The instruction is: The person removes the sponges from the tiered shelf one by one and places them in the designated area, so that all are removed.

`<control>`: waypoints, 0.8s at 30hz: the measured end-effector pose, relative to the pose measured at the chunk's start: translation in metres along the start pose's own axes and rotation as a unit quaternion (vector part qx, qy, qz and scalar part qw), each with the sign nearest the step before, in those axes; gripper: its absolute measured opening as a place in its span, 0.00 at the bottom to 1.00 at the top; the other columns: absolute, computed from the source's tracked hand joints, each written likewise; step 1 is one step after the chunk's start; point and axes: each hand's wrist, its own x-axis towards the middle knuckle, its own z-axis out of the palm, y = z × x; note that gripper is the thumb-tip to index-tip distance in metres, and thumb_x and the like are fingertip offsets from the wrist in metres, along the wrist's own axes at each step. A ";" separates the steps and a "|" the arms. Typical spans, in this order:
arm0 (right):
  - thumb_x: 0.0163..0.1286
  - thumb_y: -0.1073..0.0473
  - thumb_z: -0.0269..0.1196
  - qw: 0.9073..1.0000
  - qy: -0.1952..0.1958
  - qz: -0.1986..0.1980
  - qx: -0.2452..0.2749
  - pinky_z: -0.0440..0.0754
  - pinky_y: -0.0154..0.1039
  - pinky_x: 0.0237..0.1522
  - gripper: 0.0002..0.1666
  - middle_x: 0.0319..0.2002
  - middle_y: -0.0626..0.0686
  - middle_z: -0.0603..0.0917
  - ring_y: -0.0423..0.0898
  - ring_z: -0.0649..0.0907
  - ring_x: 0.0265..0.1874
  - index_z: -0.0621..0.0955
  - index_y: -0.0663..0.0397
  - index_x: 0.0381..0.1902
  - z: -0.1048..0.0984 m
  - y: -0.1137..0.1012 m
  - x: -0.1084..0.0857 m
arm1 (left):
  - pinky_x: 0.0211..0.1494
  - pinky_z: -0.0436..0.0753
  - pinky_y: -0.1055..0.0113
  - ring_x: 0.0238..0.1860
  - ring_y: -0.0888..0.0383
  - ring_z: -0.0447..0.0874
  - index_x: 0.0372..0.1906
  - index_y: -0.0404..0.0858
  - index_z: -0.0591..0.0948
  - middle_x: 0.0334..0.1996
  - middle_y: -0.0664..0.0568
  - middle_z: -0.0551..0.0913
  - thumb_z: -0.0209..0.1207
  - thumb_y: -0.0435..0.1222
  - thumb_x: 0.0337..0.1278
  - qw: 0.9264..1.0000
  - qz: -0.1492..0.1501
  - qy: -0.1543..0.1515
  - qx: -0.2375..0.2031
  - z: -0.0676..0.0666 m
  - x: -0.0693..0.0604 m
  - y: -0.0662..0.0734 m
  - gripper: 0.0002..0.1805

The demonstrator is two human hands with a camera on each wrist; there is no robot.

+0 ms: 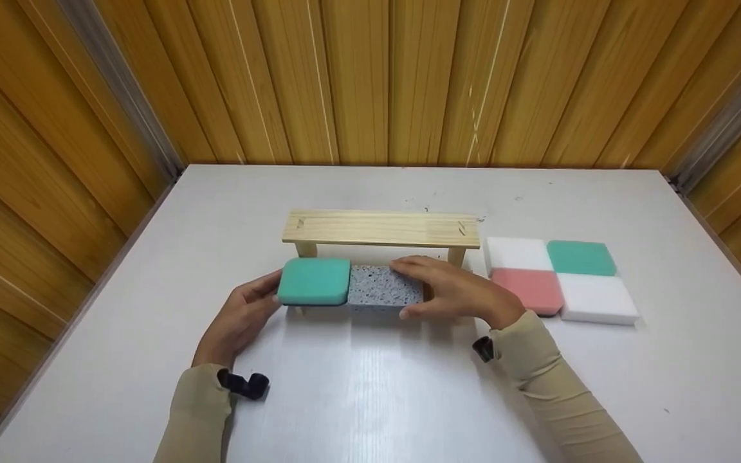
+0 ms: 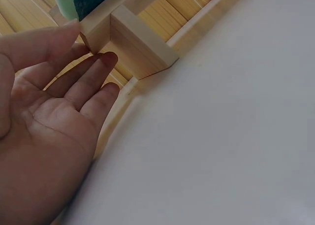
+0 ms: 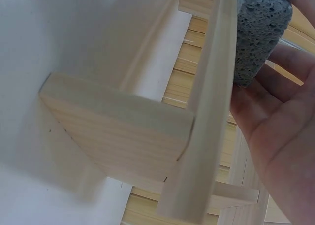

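A green sponge [image 1: 314, 281] with a dark scouring layer beneath [image 2: 93, 1] lies at the left end of a small wooden stand [image 2: 142, 48]. Against its right side sits a grey, pitted pumice block [image 1: 380, 286], on the same plank [image 3: 209, 112]. My right hand [image 1: 457, 292] spans the block's right part and pinches it, thumb in front, fingers at the back. At the left end my left hand [image 1: 242, 318] touches the sponge's edge with loosely bent fingers; the palm [image 2: 54, 121] holds nothing. The sponge and block hide most of the stand from above.
Behind stands a second wooden stand [image 1: 380, 228]. To the right, a white sponge [image 1: 518, 254], a green sponge [image 1: 581, 257], a pink sponge [image 1: 528, 289] and another white sponge [image 1: 597, 298] lie edge to edge on the white table [image 1: 345, 399]. Wood-patterned walls [image 1: 357, 77] enclose it.
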 end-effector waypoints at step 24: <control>0.60 0.45 0.67 1.000 0.007 -0.015 0.008 0.66 0.52 0.70 0.43 0.70 0.52 0.67 0.52 0.66 0.69 0.67 0.53 0.70 -0.003 0.003 -0.006 | 0.76 0.57 0.64 0.75 0.58 0.54 0.71 0.37 0.63 0.73 0.52 0.62 0.52 0.27 0.64 1.000 -0.010 0.000 0.013 0.000 -0.001 0.001 0.31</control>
